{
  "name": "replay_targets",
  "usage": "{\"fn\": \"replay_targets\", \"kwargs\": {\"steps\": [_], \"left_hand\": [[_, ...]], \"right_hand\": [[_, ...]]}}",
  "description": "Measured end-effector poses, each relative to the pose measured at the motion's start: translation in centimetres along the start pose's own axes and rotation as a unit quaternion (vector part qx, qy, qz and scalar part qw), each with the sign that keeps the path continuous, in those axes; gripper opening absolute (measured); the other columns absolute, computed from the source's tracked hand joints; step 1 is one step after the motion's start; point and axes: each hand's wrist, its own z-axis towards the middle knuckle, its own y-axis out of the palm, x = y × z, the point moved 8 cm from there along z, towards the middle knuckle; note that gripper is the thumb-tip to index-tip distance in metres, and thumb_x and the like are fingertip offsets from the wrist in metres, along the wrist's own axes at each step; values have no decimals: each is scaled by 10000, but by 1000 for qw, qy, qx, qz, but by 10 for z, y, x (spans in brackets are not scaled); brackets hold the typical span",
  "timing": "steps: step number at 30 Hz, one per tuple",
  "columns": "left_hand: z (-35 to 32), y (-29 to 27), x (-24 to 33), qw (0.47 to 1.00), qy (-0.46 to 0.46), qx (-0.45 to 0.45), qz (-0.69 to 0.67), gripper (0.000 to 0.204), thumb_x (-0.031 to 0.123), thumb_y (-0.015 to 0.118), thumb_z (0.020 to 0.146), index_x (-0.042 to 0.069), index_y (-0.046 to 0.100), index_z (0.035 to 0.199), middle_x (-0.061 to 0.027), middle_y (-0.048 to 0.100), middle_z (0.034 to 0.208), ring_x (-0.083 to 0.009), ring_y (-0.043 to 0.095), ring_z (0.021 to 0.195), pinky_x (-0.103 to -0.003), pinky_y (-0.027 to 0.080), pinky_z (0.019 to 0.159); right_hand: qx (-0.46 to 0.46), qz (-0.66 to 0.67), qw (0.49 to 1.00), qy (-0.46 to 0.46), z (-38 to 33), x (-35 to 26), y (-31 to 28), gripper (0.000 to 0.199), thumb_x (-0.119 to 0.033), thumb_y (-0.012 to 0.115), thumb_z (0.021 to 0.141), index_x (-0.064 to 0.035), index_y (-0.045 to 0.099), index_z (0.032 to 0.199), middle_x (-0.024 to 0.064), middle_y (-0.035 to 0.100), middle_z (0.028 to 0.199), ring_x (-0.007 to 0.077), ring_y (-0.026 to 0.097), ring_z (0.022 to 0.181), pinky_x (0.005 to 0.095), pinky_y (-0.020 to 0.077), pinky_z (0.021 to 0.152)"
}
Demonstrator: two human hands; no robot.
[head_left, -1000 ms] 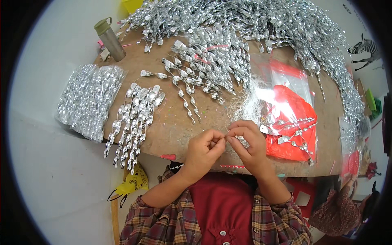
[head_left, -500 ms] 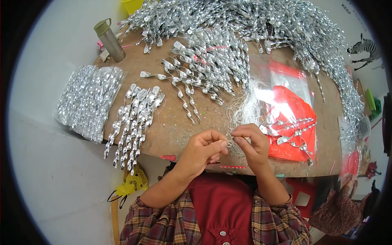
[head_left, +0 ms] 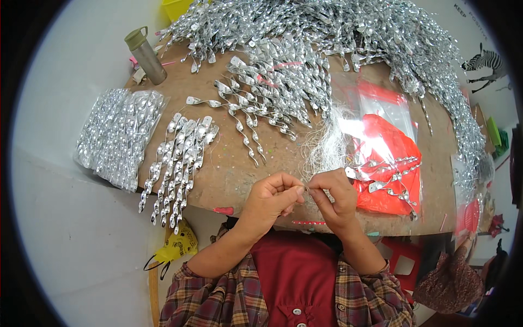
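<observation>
At the table's near edge my left hand (head_left: 274, 198) and my right hand (head_left: 336, 197) meet, fingertips almost touching. Both are closed in a pinch on a thin pale thread (head_left: 306, 189), of which only a tiny bit shows between them. Just beyond lies a loose tangle of white thread (head_left: 324, 151). Twisted silver strips (head_left: 400, 177) rest on a red sheet (head_left: 381, 204) by my right hand. To the left, a small row of silver twisted strips (head_left: 182, 158) overhangs the edge. A larger bunch of them (head_left: 286, 82) lies further back.
A big heap of silver twists (head_left: 327, 24) covers the table's back and right. A clear bag of strips (head_left: 117, 136) and a steel bottle (head_left: 148, 60) stand at the left. Below the edge hangs a yellow bag (head_left: 177, 244). Another person's arm (head_left: 463, 248) shows at the right.
My right hand has turned slightly and its fingers have drawn closer together, nearer my left fingertips. The thread loop between the hands looks smaller. The left hand is nearly still.
</observation>
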Motion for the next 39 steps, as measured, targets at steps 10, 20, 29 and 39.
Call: {"fn": "replay_targets", "kwargs": {"steps": [10, 20, 29, 39], "left_hand": [[-8, 7, 10, 998, -9, -9, 69, 146, 95, 626, 818, 20, 623, 943, 28, 561, 693, -11, 427, 517, -158, 338, 475], [-6, 15, -8, 969, -100, -134, -182, 105, 96, 564, 855, 43, 599, 939, 56, 435, 548, -25, 317, 442, -182, 259, 446], [1, -4, -7, 993, -44, -68, -81, 194, 88, 548, 868, 30, 583, 1050, -1, 566, 709, -74, 514, 612, -209, 400, 571], [-27, 12, -44, 879, 95, -177, 433, 296, 104, 526, 889, 39, 528, 1179, -100, 616, 1001, -127, 569, 938, -259, 444, 813]], "right_hand": [[-1, 312, 928, 203, -3, 24, -3, 84, -102, 531, 881, -30, 503, 912, 86, 551, 877, 47, 434, 560, 180, 390, 549], [-31, 654, 704, 276, -10, 34, 39, 101, -159, 491, 929, -72, 449, 957, 73, 533, 817, 50, 436, 539, 158, 357, 490], [-10, 466, 849, 249, -13, 40, 21, 95, -152, 470, 932, -63, 436, 929, 62, 515, 778, 131, 534, 600, 228, 447, 534], [180, 517, 830, 109, 37, 63, -74, 75, -81, 478, 919, -46, 485, 985, 17, 479, 806, 106, 456, 734, 260, 399, 753]]}}
